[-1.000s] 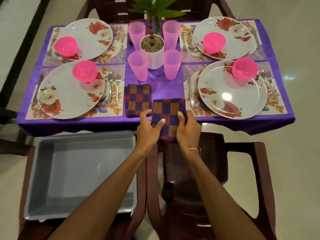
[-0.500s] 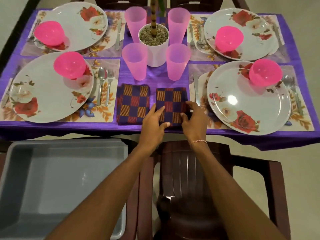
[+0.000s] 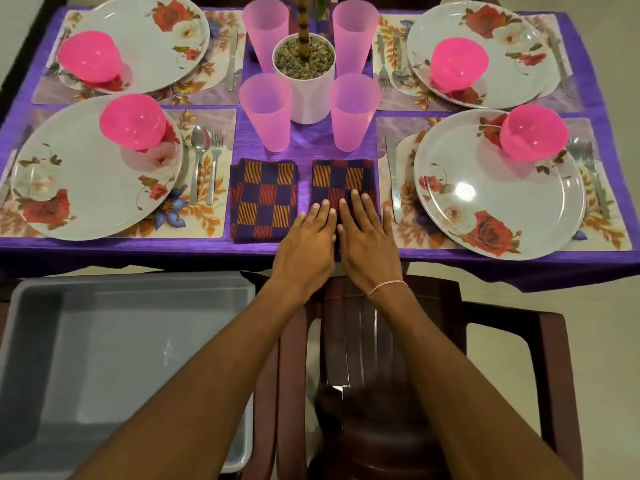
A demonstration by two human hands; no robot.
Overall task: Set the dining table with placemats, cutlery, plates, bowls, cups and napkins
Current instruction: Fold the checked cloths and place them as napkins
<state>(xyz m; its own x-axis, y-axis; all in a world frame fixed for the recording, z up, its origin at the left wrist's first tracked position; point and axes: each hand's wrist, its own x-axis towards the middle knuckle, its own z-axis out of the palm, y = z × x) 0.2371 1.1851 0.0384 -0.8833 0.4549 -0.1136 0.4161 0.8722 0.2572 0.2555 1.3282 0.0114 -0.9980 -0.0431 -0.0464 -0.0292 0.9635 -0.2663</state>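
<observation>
Since your pinch is gone, second napkin (image 3: 343,178) looks placed.
Your left hand (image 3: 304,247), right hand (image 3: 367,244): straight close-set fingers press it.

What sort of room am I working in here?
Most likely a home dining area: a purple-clothed table, four flowered plates laid out with bowls and cutlery, and a potted plant in the middle.

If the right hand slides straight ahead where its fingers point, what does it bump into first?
The right hand lies flat on the checked napkin; straight ahead it would probably bump the near pink cup beyond it.
</observation>
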